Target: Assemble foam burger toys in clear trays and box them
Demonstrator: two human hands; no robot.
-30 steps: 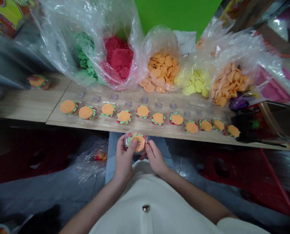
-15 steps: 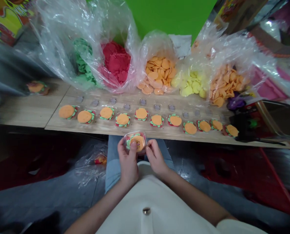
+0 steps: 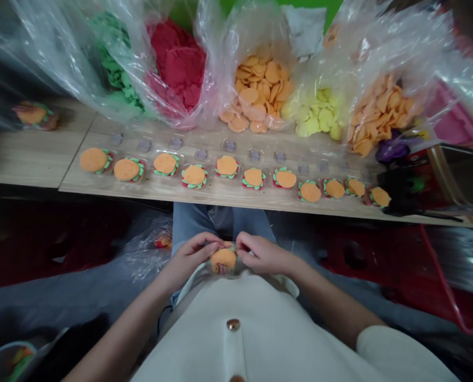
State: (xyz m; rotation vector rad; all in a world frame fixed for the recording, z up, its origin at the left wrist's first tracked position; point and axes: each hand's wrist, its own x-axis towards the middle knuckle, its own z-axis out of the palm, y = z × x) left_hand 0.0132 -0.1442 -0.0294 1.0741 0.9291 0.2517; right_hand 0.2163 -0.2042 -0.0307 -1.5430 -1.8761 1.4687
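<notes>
Close to my body, over my lap, I hold a clear plastic box with a toy burger (image 3: 223, 260) inside, its orange bun facing up. My left hand (image 3: 196, 252) pinches the box's left and far edge. On the other side, my right hand (image 3: 260, 252) has its fingers closed at the right edge. In front of me a row of similar toy burgers (image 3: 194, 175) in open clear boxes lines the near part of the wooden table (image 3: 160, 195). Each shows an orange bun above green and red layers, with its lid folded back.
Plastic bags along the back hold green pieces (image 3: 119, 74), red pieces (image 3: 178, 66), orange discs (image 3: 260, 90), yellow discs (image 3: 319, 114) and more orange pieces (image 3: 381, 114). A boxed burger (image 3: 35, 114) stands far left. A black object (image 3: 399, 193) lies at the right. Red stools (image 3: 379, 265) flank me.
Both hands have drawn the boxed burger down, closer to my body. My left thumb has moved off its top to the edge. The view has tilted downward.
</notes>
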